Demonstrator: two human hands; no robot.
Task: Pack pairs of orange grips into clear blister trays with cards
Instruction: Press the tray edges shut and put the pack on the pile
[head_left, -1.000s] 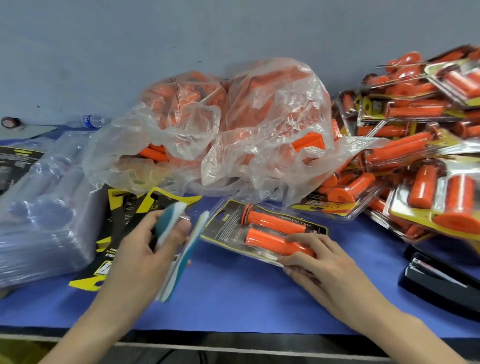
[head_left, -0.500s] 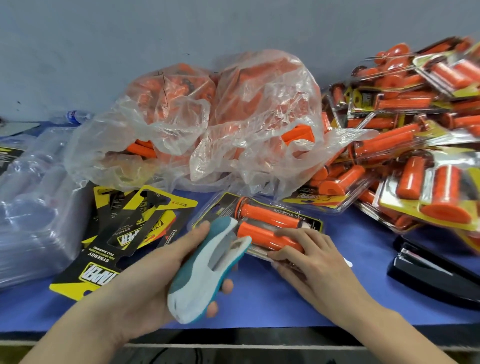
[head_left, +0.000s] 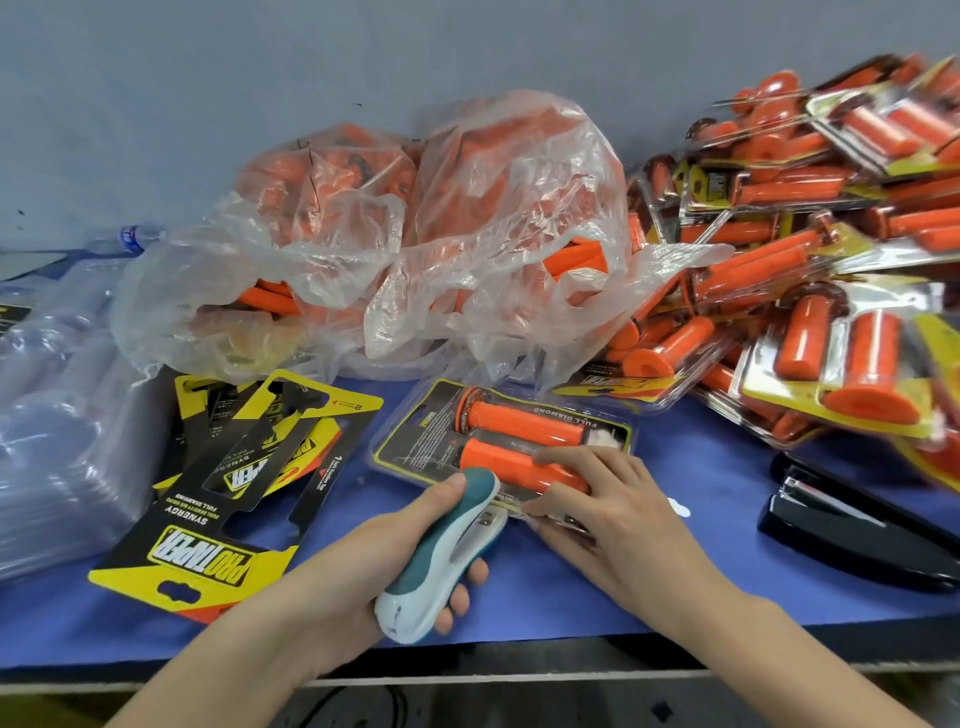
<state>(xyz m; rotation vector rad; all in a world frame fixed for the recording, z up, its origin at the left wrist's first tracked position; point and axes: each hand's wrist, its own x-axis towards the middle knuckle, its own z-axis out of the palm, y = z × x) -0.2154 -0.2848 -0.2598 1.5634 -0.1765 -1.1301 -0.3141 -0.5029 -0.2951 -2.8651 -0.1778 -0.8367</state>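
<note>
Loose cards (head_left: 249, 467) lie at the left of the blue worktop (head_left: 701, 587). The left grip (head_left: 363, 566) is clenched round a teal-and-white stapler (head_left: 441, 556), whose nose meets the near edge of the blister tray (head_left: 410, 447). The tray lies mid-worktop and holds two orange grips (head_left: 519, 441) and a card. The stapler's mouth should probably slide fully over the flat rim before the squeeze. The right grip (head_left: 613, 514) grasps nothing. Its fingers press the tray's near right edge and should keep the layers flush, well away from the staple.

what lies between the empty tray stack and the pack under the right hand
Loose black-and-yellow cards, fanned on the blue table, in the head view.
</note>
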